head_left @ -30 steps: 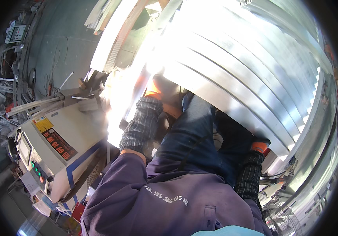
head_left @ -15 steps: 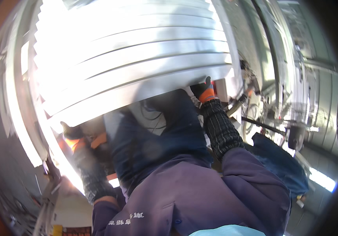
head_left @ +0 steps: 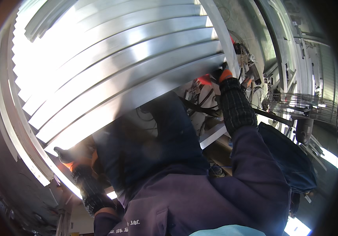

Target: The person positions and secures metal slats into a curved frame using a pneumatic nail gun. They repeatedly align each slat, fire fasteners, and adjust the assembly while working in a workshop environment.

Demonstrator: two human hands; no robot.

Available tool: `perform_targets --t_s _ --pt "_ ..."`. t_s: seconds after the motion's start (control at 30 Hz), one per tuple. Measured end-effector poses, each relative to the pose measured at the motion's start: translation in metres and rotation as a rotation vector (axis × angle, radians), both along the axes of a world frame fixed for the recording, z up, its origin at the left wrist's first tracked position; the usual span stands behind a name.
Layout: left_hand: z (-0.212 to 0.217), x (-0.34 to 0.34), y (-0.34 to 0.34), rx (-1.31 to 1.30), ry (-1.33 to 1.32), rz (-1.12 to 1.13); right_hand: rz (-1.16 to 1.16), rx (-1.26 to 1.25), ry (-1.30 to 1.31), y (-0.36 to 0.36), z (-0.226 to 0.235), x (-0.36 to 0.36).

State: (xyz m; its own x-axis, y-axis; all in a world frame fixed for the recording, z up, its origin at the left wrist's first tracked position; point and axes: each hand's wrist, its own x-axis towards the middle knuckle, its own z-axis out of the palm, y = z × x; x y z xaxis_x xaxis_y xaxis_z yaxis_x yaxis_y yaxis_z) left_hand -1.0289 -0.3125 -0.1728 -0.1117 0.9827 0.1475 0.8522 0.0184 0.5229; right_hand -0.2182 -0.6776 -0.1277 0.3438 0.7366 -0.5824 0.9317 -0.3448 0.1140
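A large panel of long, bright silvery metal slats lies in front of me, its slats overlapping in steps. At the left end of its nearest slat, my left hand in a dark and orange glove grips the edge, thumb up and fingers mostly hidden beneath. My right hand, gloved alike, is closed at the right end of that slat, its fingertips largely out of sight under the metal. The near edge slants, higher on the right in the picture. Glare washes out the panel's left part.
A grey metal profile lies across the slats at upper left. Long metal rails run down the left side. On the right are a caged fan, a dark blue cloth and cluttered tools and cables.
The near edge of the panel has tilted further, rising on the right with my right hand, while my left hand has shifted slightly down. The profile at upper left has come into view.
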Motion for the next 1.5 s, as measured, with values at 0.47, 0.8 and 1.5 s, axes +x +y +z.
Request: perform_targets --t_s 0.47,0.8,1.5 --pt "0.002 -0.008 0.003 -0.372 -0.241 0.365 0.363 0.300 -0.301 0.003 0.011 -0.020" --pt "0.001 0.000 0.007 -0.129 -0.181 0.173 0.096 -0.143 -0.123 -0.008 0.010 -0.011" --pt "0.088 0.075 -0.005 -0.348 -0.918 0.258 0.430 -0.267 -0.290 -0.008 -0.012 0.027"
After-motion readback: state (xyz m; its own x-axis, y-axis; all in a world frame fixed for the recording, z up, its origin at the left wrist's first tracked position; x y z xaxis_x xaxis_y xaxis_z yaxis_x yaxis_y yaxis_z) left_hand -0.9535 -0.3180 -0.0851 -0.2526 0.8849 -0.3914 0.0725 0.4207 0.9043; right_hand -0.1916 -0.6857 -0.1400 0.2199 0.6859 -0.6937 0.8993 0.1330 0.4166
